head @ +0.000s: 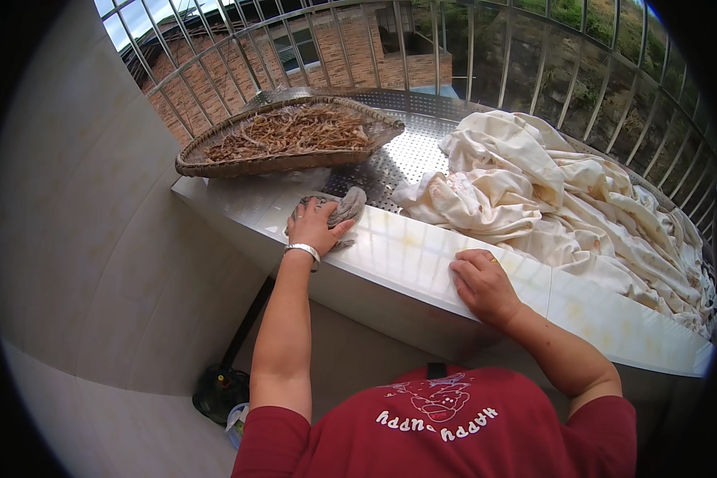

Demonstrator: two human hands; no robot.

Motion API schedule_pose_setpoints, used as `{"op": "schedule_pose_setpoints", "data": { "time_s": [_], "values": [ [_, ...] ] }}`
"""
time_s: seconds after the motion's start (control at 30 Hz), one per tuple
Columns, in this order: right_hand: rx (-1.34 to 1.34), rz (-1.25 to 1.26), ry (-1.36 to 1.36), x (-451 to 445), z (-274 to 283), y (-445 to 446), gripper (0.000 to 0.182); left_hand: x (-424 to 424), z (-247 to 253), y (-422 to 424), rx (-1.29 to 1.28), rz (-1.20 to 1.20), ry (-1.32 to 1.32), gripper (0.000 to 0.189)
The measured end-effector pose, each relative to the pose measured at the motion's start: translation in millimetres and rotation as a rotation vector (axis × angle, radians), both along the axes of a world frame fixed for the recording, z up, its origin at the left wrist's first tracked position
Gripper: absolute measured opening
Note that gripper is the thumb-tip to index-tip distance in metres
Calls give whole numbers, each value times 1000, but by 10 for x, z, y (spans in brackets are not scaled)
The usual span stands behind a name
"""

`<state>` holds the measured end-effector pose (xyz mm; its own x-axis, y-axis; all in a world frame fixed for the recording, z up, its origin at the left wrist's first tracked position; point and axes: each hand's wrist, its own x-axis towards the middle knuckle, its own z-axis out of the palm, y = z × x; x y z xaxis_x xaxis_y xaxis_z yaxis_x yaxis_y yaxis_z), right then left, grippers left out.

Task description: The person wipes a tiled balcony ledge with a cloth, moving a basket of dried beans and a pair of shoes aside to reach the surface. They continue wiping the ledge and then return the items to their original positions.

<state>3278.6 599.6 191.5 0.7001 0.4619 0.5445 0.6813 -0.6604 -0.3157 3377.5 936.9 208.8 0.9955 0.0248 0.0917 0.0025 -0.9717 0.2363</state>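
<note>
My left hand (314, 227) presses a crumpled grey cloth (351, 205) against the pale tiled window ledge (406, 239). Its fingers spread over the cloth, and a silver bangle circles the wrist. Farther right, my right hand (483, 283) rests on the front edge of the ledge with its fingers bent together; nothing shows in it, though its palm side is hidden. Beyond that hand lies a heaped cream patterned fabric (514, 197). A woven bamboo tray (263, 167) holding dried brown strips (293, 132) sits past my left hand, its near rim above the ledge.
A perforated metal shelf (418, 143) extends behind the ledge to metal window bars (469, 54). A tiled wall (95, 197) closes off the left side. Below the ledge are a black pole (248, 322), a dark round object (218, 394) and part of a light-blue container (236, 418).
</note>
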Motion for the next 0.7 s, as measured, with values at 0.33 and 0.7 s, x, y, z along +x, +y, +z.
{"op": "schedule_pose_setpoints", "data": {
  "time_s": [0.33, 0.7],
  "values": [
    [86, 115, 135, 61, 115, 404, 62, -893, -349, -718, -357, -576, -358, 47],
    [29, 337, 45, 1310, -231, 1712, 54, -416, -280, 301, -456, -205, -314, 48]
  ]
}}
